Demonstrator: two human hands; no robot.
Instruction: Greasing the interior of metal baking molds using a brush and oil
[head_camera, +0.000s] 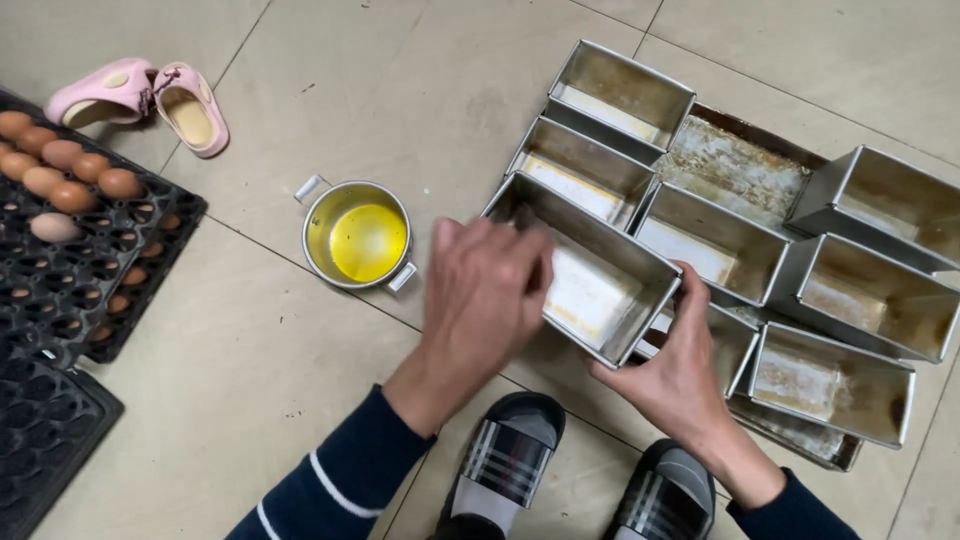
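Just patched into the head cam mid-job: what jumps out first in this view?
Dead centre, the left hand reaches into a rectangular metal loaf tin that the right hand grips by its near corner, lifted at a tilt above a tray crowded with similar tins. Left of it on the tiled floor stands a small metal pot of bright yellow liquid. At far left, brown eggs lie in a black crate.

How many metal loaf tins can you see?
8 tins: one in the hands, two upper left, one centre, two right, two front, the last partly hidden.
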